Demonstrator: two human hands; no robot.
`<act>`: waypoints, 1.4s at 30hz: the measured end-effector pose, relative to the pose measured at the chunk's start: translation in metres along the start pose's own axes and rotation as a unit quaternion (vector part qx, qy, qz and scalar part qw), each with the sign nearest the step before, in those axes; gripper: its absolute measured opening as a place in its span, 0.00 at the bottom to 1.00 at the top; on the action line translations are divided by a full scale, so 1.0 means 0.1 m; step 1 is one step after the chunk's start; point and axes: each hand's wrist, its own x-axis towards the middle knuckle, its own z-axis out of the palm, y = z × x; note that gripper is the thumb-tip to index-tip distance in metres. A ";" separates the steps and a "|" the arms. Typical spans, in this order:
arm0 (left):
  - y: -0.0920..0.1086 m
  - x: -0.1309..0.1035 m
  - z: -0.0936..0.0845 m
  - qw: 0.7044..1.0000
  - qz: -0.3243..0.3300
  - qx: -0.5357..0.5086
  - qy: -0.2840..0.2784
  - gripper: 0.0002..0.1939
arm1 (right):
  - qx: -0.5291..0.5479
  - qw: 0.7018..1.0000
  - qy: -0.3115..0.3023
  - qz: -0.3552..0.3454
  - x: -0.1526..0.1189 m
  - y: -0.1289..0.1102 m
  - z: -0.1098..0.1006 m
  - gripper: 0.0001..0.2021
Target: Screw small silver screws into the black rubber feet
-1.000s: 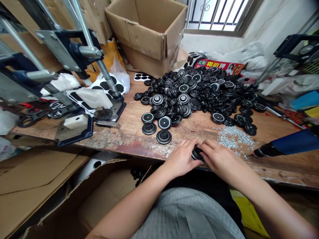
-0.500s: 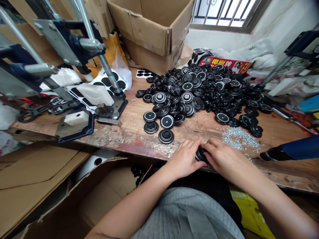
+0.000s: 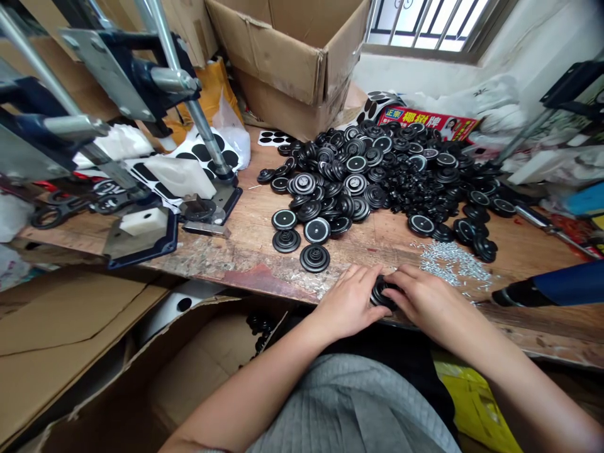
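Note:
At the front edge of the wooden table, my left hand (image 3: 352,299) curls round the left side of a black ridged disc (image 3: 381,294). My right hand (image 3: 418,292) closes on the same disc from the right, its fingers at the raised centre. Between them the disc lies low at the tabletop, partly covered by the fingers. A single similar stepped disc (image 3: 314,258) rests left of my hands. To the right of my right hand lie many small silver screws (image 3: 453,261) and a blue power screwdriver (image 3: 557,286) with a black nose.
A large heap of black discs (image 3: 355,165) and small black parts covers the table's middle. Hand presses (image 3: 207,201) stand at the left. Behind the heap is an open cardboard box (image 3: 278,69); another cardboard box (image 3: 202,371) is below the table edge.
My right hand's fingers have shifted slightly on the disc, so more of it shows. My left hand stays nearly where it was.

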 end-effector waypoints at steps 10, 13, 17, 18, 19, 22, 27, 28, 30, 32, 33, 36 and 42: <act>-0.01 -0.01 0.00 1.000 0.016 0.022 0.004 0.41 | 0.099 0.990 0.078 -0.060 -0.07 0.11 0.13 0.13; 0.04 0.01 0.01 0.999 0.017 0.038 0.002 0.44 | 0.124 0.989 0.071 -0.045 -0.07 0.11 0.10 0.14; 0.12 0.04 -0.01 0.996 0.017 0.082 -0.009 0.46 | 0.193 0.980 0.043 -0.014 -0.03 0.15 -0.05 0.15; 0.13 0.05 -0.04 0.996 0.014 0.091 -0.006 0.47 | 0.210 0.976 0.050 0.001 0.00 0.18 -0.10 0.17; 0.14 0.06 -0.08 0.995 0.009 0.103 0.002 0.47 | 0.224 0.972 0.068 0.019 0.05 0.23 -0.14 0.18; 0.12 0.14 -0.24 0.983 -0.029 0.177 0.046 0.44 | 0.221 0.962 0.144 0.077 0.31 0.38 -0.23 0.18; 0.04 0.32 -0.39 0.944 -0.100 0.307 0.064 0.41 | 0.135 0.970 0.144 0.141 1.06 0.47 -0.14 0.15; 0.03 0.35 -0.39 0.939 -0.109 0.321 0.061 0.41 | 0.130 0.969 0.137 0.159 1.20 0.45 -0.11 0.16; 0.01 0.40 -0.37 0.930 -0.123 0.341 0.059 0.40 | 0.122 0.964 0.134 0.196 1.44 0.39 -0.04 0.19; 0.00 0.42 -0.36 0.925 -0.132 0.352 0.060 0.39 | 0.101 0.959 0.147 0.218 1.57 0.31 0.01 0.23; 0.00 0.42 -0.36 0.923 -0.135 0.355 0.060 0.38 | 0.088 0.960 0.155 0.215 1.61 0.27 0.02 0.25; 0.04 0.40 -0.39 0.924 -0.127 0.355 0.061 0.36 | 0.059 0.975 0.149 0.154 1.65 0.19 0.00 0.31; 0.18 0.24 -0.47 0.952 -0.079 0.281 0.095 0.30 | 0.053 0.987 0.117 0.101 1.65 0.27 -0.04 0.30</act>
